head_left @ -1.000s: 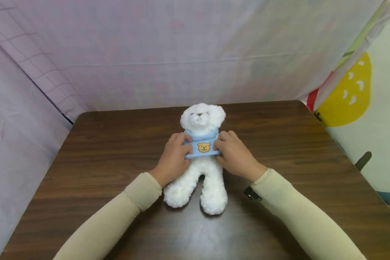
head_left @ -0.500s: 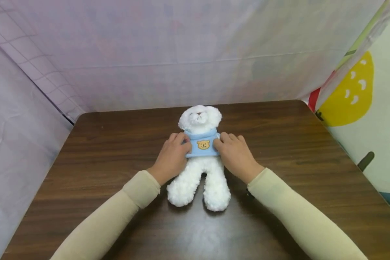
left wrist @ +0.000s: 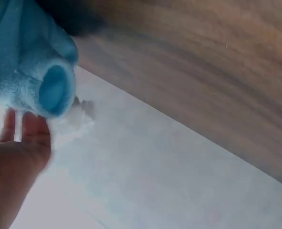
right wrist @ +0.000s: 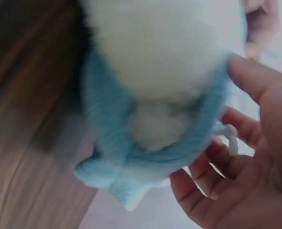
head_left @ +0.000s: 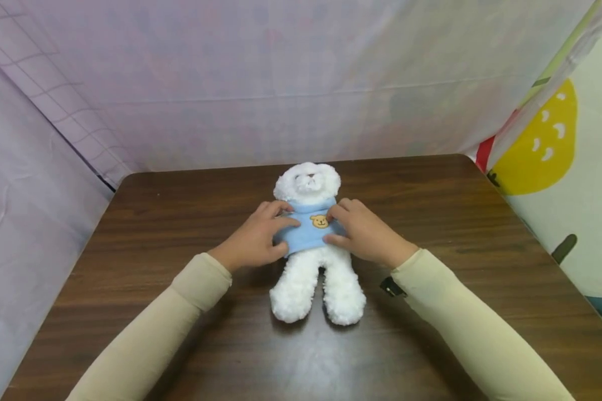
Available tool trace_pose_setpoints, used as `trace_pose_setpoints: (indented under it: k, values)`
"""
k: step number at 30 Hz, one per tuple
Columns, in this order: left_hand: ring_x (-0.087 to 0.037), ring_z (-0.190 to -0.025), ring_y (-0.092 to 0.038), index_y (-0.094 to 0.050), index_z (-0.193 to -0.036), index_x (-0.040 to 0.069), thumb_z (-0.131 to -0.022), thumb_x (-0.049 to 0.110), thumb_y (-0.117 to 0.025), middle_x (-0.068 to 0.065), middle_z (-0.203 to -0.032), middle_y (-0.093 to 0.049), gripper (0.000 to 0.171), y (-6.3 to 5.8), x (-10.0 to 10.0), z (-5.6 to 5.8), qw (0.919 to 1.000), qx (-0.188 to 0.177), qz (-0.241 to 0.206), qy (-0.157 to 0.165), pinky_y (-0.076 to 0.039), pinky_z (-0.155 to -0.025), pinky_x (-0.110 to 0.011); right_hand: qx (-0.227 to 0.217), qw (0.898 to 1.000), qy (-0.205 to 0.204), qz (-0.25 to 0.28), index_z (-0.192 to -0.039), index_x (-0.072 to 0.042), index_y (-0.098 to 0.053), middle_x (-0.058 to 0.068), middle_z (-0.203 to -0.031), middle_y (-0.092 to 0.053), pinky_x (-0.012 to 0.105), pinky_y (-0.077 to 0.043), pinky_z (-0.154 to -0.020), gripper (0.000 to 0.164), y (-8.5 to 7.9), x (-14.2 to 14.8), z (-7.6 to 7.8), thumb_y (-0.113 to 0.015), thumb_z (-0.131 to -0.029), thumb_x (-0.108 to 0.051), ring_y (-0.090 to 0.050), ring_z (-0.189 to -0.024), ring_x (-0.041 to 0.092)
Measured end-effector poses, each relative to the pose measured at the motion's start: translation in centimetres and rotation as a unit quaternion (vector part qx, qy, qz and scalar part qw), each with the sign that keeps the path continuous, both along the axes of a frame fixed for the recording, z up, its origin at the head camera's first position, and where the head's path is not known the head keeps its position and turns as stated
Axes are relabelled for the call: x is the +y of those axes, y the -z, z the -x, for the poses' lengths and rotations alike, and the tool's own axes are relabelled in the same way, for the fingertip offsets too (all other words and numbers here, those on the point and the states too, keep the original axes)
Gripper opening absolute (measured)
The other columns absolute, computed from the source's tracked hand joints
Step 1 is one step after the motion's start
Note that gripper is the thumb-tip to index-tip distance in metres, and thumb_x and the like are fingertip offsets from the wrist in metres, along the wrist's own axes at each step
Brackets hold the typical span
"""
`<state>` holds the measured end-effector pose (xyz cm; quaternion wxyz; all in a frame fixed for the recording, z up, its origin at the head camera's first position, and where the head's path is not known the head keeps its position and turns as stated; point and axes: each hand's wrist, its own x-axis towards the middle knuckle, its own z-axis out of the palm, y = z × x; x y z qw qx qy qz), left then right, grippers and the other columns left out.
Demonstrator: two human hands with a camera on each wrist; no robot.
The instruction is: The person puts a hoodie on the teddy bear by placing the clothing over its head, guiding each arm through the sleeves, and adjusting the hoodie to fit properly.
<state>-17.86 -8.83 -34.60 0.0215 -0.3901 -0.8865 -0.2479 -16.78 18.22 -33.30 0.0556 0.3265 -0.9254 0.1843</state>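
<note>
A white plush teddy bear (head_left: 311, 186) lies on its back, head toward the far table edge. A light blue sweatshirt (head_left: 303, 231) with a tan bear-face patch covers its torso; the bear's arms are out of sight. My left hand (head_left: 256, 236) touches the sweatshirt's left side with fingers spread. In the left wrist view, a sleeve (left wrist: 34, 71) shows its hollow cuff above the left fingers. My right hand (head_left: 363, 231) lies along the other side, thumb near the hem. The right wrist view looks into the hem, with thumb and fingers (right wrist: 193, 198) spaced apart along the cloth.
The dark wooden table (head_left: 180, 223) reaches back to a pale hanging cloth (head_left: 241, 111). Another light cloth with a yellow printed shape (head_left: 537, 150) hangs at the right. A small black object (head_left: 392, 287) shows beside the right cuff.
My left hand has loosened its grip and spread its fingers, shifting slightly left. The sweatshirt's patch has moved right and its hem now slants. The bear's legs have swung slightly right.
</note>
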Motion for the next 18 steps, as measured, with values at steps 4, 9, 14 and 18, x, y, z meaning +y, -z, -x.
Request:
trace_pose_setpoints:
  k: [4,9,14,18]
  values:
    - [-0.035,-0.138,-0.032,-0.059,-0.138,0.020,-0.097,0.024,-0.058,-0.016,-0.152,-0.033,0.041,0.1,0.0,0.5,0.9979,-0.033,0.054,-0.017,-0.035,-0.106,-0.053,0.009,1.000,0.005,-0.019,-0.108,-0.007,-0.060,0.005,-0.095,-0.052,0.037,-0.041,-0.076,0.032,0.6,-0.3,0.0,-0.074,-0.092,-0.030,-0.047,-0.086,0.023]
    - [-0.027,-0.116,-0.054,-0.060,-0.133,0.017,-0.099,0.026,-0.059,-0.017,-0.139,-0.044,0.035,0.5,0.5,0.7,0.9976,-0.055,0.040,-0.011,-0.047,-0.094,-0.042,-0.009,1.000,0.018,-0.011,-0.102,-0.010,-0.058,0.003,-0.091,-0.051,0.036,-0.039,-0.072,0.031,0.6,-0.3,0.0,-0.071,-0.093,-0.037,-0.045,-0.082,0.022]
    - [-0.025,-0.109,-0.053,-0.057,-0.132,0.013,-0.096,0.028,-0.062,-0.013,-0.132,-0.048,0.040,0.4,0.8,0.4,0.9977,-0.044,0.007,-0.051,-0.047,-0.091,-0.041,-0.019,0.999,0.046,-0.009,-0.096,-0.012,-0.055,0.004,-0.086,-0.049,0.035,-0.037,-0.067,0.034,0.6,-0.9,0.0,-0.064,-0.095,-0.046,-0.043,-0.078,0.022]
    - [-0.029,-0.112,-0.049,-0.051,-0.137,0.008,-0.092,0.037,-0.068,-0.015,-0.130,-0.047,0.056,-0.4,0.2,0.0,0.9909,-0.042,-0.021,-0.126,-0.046,-0.092,-0.045,-0.021,0.997,0.071,-0.012,-0.095,-0.012,-0.054,0.004,-0.086,-0.048,0.035,-0.038,-0.068,0.038,0.7,-1.1,-0.1,-0.068,-0.092,-0.047,-0.044,-0.081,0.024]
